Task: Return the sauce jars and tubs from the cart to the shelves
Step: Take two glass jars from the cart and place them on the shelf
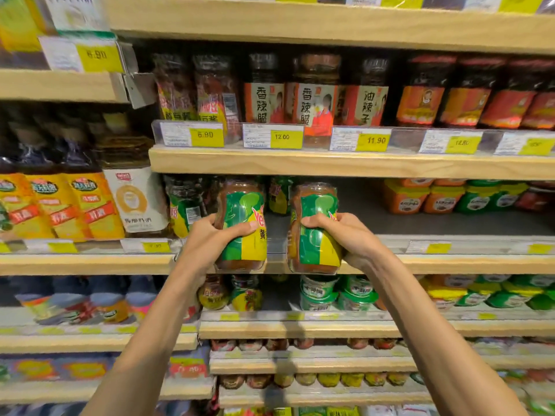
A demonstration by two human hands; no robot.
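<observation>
I hold two sauce jars with green and yellow labels in front of the middle shelf [450, 265]. My left hand [210, 240] grips the left jar [243, 205] from its left side, thumb across the label. My right hand [345, 235] grips the right jar [315, 253] from its right side. Both jars are upright, raised at the shelf's front edge, side by side with a small gap between them. Behind them, similar jars [186, 205] stand at the shelf's left, and a dark bare stretch of shelf [360, 217] lies to the right. The cart is out of view.
Orange and green tubs [450, 199] stand at the right of the same shelf. Chili sauce jars [315, 97] fill the shelf above, behind price tags [372, 141]. Bottles with yellow labels [60, 202] stand to the left. Green tubs [339, 292] sit on the shelf below.
</observation>
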